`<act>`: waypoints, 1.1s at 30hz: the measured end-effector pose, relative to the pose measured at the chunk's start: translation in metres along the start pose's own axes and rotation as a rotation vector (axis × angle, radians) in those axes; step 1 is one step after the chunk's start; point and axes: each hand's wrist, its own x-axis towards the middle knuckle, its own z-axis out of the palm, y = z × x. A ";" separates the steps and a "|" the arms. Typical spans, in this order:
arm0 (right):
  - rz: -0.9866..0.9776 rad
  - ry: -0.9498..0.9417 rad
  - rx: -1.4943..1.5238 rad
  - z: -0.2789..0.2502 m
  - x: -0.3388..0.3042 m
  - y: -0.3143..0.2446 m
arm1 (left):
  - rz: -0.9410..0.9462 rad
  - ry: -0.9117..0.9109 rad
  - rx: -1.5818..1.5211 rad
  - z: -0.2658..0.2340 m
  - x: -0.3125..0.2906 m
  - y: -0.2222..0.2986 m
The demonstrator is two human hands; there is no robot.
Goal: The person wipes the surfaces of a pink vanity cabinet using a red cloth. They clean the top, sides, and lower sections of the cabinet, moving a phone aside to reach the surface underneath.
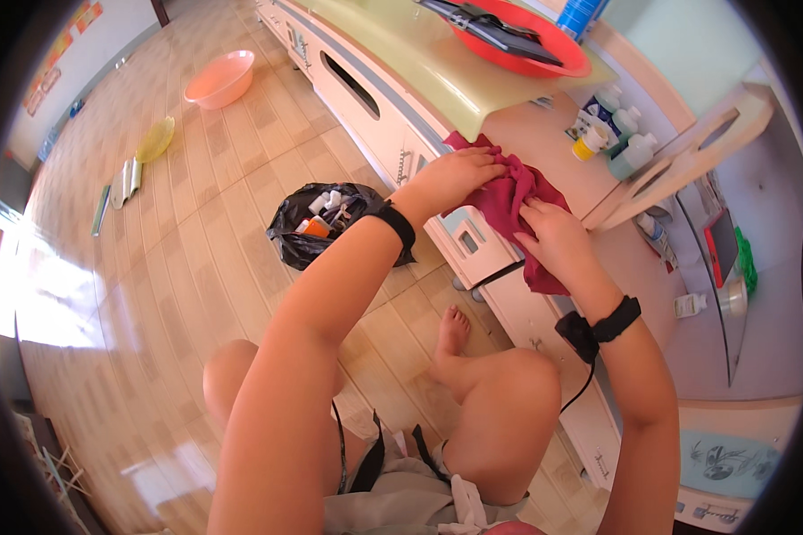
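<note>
A maroon cloth (511,198) lies bunched over the corner of the white cabinet's top, and part of it hangs down the cabinet front. My left hand (451,181) grips its left side, fingers laid over the folds and thumb hidden. On the right side, my right hand (560,242) is closed on the cloth, thumb and fingers pressed into it. Both wrists wear black straps. Just below the cloth is a white drawer front (469,242) with a small inset panel.
A black plastic bag (296,234) with bottles stands on the tiled floor by the cabinet. Several bottles (632,156) and a shelf panel (687,165) stand right of the cloth. A red basin (573,64) sits on the yellow-green cover (393,53). Farther off is a pink basin (221,80).
</note>
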 end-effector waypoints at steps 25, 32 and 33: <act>0.071 0.230 -0.063 0.089 0.197 -0.016 | -0.194 0.133 -0.153 -0.044 -0.019 -0.175; 0.019 0.404 0.120 0.098 0.211 -0.004 | -0.197 0.120 -0.121 -0.047 -0.017 -0.194; 0.034 0.356 0.129 0.095 0.210 -0.003 | -0.209 0.156 -0.134 -0.045 -0.017 -0.194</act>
